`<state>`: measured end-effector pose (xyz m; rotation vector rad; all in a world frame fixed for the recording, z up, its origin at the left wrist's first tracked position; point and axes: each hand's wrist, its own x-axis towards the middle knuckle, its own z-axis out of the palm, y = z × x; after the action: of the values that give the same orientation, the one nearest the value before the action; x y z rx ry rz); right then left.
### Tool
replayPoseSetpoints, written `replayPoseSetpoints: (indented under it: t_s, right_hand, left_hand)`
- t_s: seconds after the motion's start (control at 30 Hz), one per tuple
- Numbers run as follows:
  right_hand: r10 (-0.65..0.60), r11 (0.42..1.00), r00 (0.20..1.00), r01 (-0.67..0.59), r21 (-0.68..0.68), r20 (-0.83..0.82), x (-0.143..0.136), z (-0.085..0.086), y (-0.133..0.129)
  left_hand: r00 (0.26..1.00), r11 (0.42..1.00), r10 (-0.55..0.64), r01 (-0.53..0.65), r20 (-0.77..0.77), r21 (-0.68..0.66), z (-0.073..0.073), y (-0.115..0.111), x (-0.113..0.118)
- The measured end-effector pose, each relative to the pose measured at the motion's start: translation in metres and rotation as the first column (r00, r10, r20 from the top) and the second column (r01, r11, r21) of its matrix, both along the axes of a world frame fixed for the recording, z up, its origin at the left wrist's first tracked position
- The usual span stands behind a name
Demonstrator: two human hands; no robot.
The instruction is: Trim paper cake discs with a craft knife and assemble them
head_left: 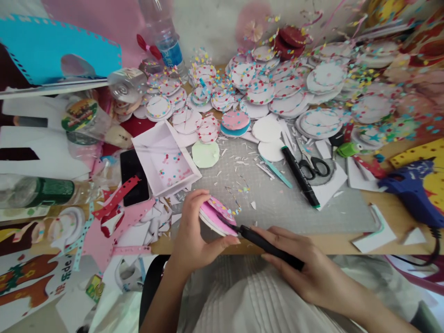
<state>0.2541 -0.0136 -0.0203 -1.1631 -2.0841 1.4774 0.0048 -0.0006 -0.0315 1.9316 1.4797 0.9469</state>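
Two layered foam or card discs, basically one pink decorated piece (219, 213), are up off the table edge in the left hand (192, 238), thumb along the near side and fingers clamped round the far side. It's tilted, with little colored bits along its upper rim. The right hand (300, 259) has its fingers wrapped on a slim black-handled tool (270, 246), and the thin dark tip lies over the pink face; can't tell if it's actually digging in.

Just beyond the left hand, a bit to its left, there's an open white box (164, 159) with small confetti pieces inside, and a black phone (134, 180) right beside that box. Straight ahead of the hand is a pale green disc (205, 154) on a gray cutting mat (277, 215) sprinkled with white slivers.

Forward of the right hand, a black marker (300, 177) with green ends lies next to some scissors (315, 166). Way off to that hand's right, a blue glue gun (414, 189) sits by yellow dotted sheet material (421, 155). Farthest out, past both hands, it's a whole crowd of white layered discs (289, 85) with colorful trim, plus a clear bottle (166, 41) with a blue label.
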Motion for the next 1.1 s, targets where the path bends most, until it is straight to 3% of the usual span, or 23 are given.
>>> replayPoseSetpoints:
  t_s: [0.23,0.47,0.87,1.1]
  right_hand:
    - [0.019,1.0,1.0,-0.02,-0.019,-0.007,0.0,-0.001,0.001]
    - [0.069,0.996,0.995,-0.072,0.049,0.074,0.008,0.013,0.003]
    - [0.031,0.99,0.973,-0.062,0.127,0.229,0.006,0.022,-0.008]
    - [-0.005,0.988,0.978,-0.027,0.153,0.207,0.003,0.032,-0.006]
  left_hand:
    - [0.999,1.0,-0.013,0.014,0.036,-0.012,0.001,0.001,-0.001]
    - [0.999,1.0,-0.01,0.01,0.036,0.003,-0.001,-0.001,-0.001]
    - [1.0,0.998,0.014,-0.013,-0.021,0.056,0.001,-0.006,0.007]
    - [0.998,0.997,0.027,-0.023,-0.053,0.074,0.002,-0.008,0.01]
